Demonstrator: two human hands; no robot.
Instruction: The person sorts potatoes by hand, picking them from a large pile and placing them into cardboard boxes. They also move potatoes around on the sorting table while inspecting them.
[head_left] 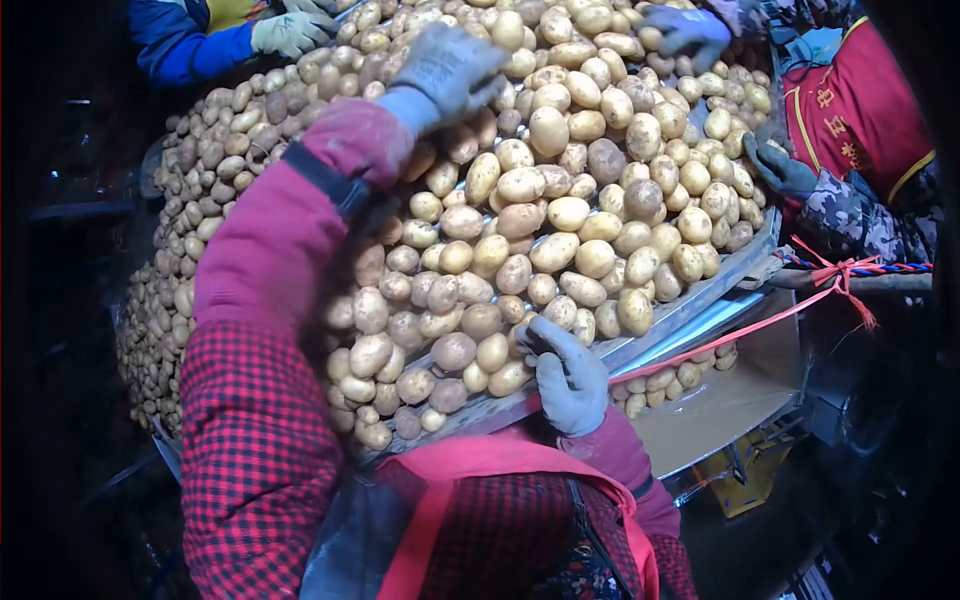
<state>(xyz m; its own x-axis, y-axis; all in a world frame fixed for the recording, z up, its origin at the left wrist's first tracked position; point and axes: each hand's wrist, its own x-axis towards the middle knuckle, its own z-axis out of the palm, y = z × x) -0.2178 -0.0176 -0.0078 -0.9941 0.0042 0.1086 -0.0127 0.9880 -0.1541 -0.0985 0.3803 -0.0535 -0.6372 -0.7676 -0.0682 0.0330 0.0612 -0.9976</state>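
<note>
A large heap of potatoes point(550, 250) covers the metal table. My left hand point(450, 70), in a grey-blue glove, reaches far over the heap near its upper middle; it is a little blurred, and its fingertips are partly hidden, so what it holds cannot be made out. Near the front rim of the table point(640, 345), my right hand point(570, 378) wears the same kind of glove. Its thumb and fingers are apart and curved, beside the potatoes at the edge, with nothing visible between them.
Across the heap, a person's gloved hand point(293, 33) rests on potatoes at the upper left. Other gloved hands point(688, 32) are at the upper right and right point(780, 168). Below the rim stands a cardboard box point(715, 410) with potatoes. A pink cord point(740, 325) runs above it.
</note>
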